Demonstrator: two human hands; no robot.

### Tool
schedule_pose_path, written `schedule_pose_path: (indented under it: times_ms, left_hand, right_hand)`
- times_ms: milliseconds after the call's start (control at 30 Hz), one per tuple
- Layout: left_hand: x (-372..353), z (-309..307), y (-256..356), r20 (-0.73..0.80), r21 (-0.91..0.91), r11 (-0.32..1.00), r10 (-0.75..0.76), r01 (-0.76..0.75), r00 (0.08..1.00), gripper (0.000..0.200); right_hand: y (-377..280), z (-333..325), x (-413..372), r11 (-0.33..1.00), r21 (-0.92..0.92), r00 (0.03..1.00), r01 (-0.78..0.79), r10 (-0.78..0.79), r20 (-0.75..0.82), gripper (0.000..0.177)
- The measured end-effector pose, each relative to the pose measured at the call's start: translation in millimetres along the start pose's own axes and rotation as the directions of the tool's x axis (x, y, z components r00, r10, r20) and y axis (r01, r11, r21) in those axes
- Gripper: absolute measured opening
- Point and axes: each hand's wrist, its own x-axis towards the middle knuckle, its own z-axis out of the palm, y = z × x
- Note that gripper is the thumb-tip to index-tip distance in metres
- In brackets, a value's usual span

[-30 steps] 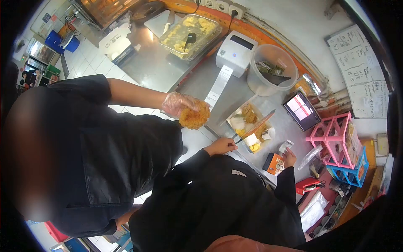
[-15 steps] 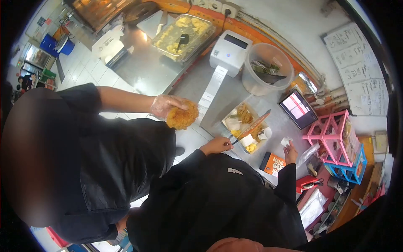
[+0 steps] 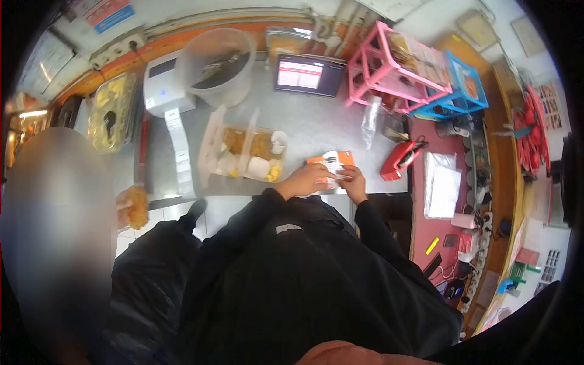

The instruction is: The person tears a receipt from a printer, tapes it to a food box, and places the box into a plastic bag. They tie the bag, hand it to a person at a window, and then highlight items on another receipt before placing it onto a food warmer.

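Observation:
My left hand (image 3: 306,180) and my right hand (image 3: 353,182) meet over a small orange box (image 3: 344,157) at the table's front edge. A white label (image 3: 331,161) with black print lies across the box, and the fingers of both hands pinch its lower part. Left of my hands stands an open food tray (image 3: 277,159) holding fried pieces, white cups and yellow bits, its clear lid raised. Further left, a co-worker's gloved hand (image 3: 123,207) holds a round fried patty (image 3: 137,207).
A label printer (image 3: 165,85) trails a paper strip (image 3: 180,149). Behind are a clear tub (image 3: 220,73), a tablet (image 3: 308,75) and a pink rack (image 3: 389,73). A red holder (image 3: 398,161) stands to the right. The co-worker's body is at the left.
The view has swung right. My left hand has left the food tray and is at the orange box. My right hand has brought the white label onto that box.

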Motion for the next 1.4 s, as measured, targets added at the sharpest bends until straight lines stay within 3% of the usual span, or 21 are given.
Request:
schedule_pose_path:
  times_ms: [67,300,333,400,467,500,567,600,700,767,833,867,900,967,1067,1167,1200,1233,1300,1367,1400]
  left_hand:
    - [15.8,43.0,-11.4,-0.012,0.426,0.905,0.028,-0.020,1.000,0.049]
    - [37.4,85.4,-40.6,0.061,0.558,0.826,-0.137,0.081,0.989,0.068]
    - [38.0,85.8,-41.9,0.055,0.529,0.845,-0.122,0.075,0.991,0.066]
    - [38.0,89.2,-42.8,0.010,0.549,0.832,-0.104,0.081,0.995,0.065]
    - [39.1,92.2,-46.1,0.001,0.514,0.852,-0.113,0.096,0.994,0.062]
    - [39.8,94.4,-44.0,0.011,0.508,0.854,-0.133,0.109,0.991,0.061]
    - [41.8,90.6,-40.1,0.023,0.516,0.847,-0.167,0.131,0.986,0.060]
    - [42.9,90.1,-40.6,-0.003,0.498,0.860,-0.122,0.107,0.993,0.062]
    - [47.9,83.9,-35.8,0.063,0.463,0.877,-0.175,0.127,0.983,0.061]
    - [50.9,80.3,-37.4,0.106,0.457,0.875,-0.230,0.158,0.967,0.059]
    - [54.4,78.2,-34.1,0.141,0.458,0.872,-0.266,0.175,0.954,0.058]
    - [56.1,77.2,-33.2,0.153,0.461,0.870,-0.270,0.173,0.951,0.058]
    - [57.4,75.9,-33.1,0.162,0.464,0.869,-0.275,0.173,0.948,0.057]
    - [57.1,73.4,-32.9,0.181,0.465,0.867,-0.294,0.182,0.939,0.057]
    - [58.5,71.0,-31.4,0.211,0.457,0.869,-0.314,0.191,0.926,0.058]
    - [59.4,71.3,-31.3,0.216,0.458,0.871,-0.301,0.176,0.929,0.061]
    - [59.7,71.6,-31.4,0.215,0.464,0.872,-0.286,0.160,0.934,0.062]
    - [58.4,71.5,-31.6,0.211,0.472,0.870,-0.270,0.144,0.939,0.064]
    - [52.1,80.4,-35.5,0.187,0.493,0.858,-0.265,0.143,0.946,0.067]
    - [57.4,83.3,-39.6,0.128,0.512,0.848,-0.235,0.139,0.963,0.070]
    - [55.0,84.5,-38.9,0.110,0.519,0.845,-0.219,0.132,0.970,0.071]
  right_hand:
    - [-3.8,-1.8,-6.5,0.976,-0.172,0.990,0.133,-0.140,-0.029,0.038]
    - [3.5,-37.2,13.3,0.973,-0.212,0.995,0.096,-0.098,0.001,0.024]
    - [-6.1,-54.1,14.6,0.997,-0.070,0.994,-0.019,0.011,-0.108,0.012]
    - [8.3,-95.0,22.1,0.981,-0.147,0.839,0.124,-0.183,-0.512,0.010]
    - [11.6,-150.7,25.6,0.993,0.083,0.650,-0.085,0.118,-0.751,0.015]
    - [47.2,-168.3,32.4,0.873,0.488,0.552,-0.007,0.410,-0.726,0.013]
    - [67.2,-199.8,32.3,0.642,0.761,0.542,-0.091,0.673,-0.503,0.014]
    - [109.5,-211.5,34.4,0.385,0.905,0.647,-0.180,0.739,-0.186,0.017]
    - [116.6,-207.0,46.5,0.193,0.954,0.591,-0.230,0.807,-0.021,0.020]
    - [99.3,-202.4,43.9,0.218,0.964,0.592,-0.150,0.801,-0.089,0.016]
    - [83.4,-196.2,37.6,0.295,0.949,0.553,-0.112,0.812,-0.187,0.014]
    - [89.0,-191.5,27.7,0.371,0.924,0.640,-0.091,0.733,-0.232,0.020]
    - [84.7,-185.2,16.2,0.393,0.912,0.634,-0.118,0.737,-0.235,0.022]
    - [74.8,-164.1,-9.1,0.434,0.882,0.626,-0.183,0.743,-0.236,0.025]
    - [62.0,-132.1,-32.8,0.390,0.850,0.461,-0.353,0.864,-0.204,0.028]
    - [89.4,-133.5,-30.6,0.453,0.746,0.481,-0.488,0.853,-0.203,0.031]
    - [117.9,-132.9,-31.5,0.693,0.426,0.509,-0.581,0.718,-0.474,0.031]
    - [102.2,-149.4,-34.2,0.650,-0.009,0.578,-0.760,0.669,-0.467,0.033]
    - [188.9,-149.5,-60.4,0.472,-0.607,0.752,-0.639,0.549,-0.364,0.032]
    - [157.7,-154.6,-74.7,0.649,-0.286,0.707,-0.705,0.610,-0.358,0.026]
    - [152.5,-149.4,-72.2,0.757,-0.186,0.774,-0.626,0.573,-0.269,0.026]
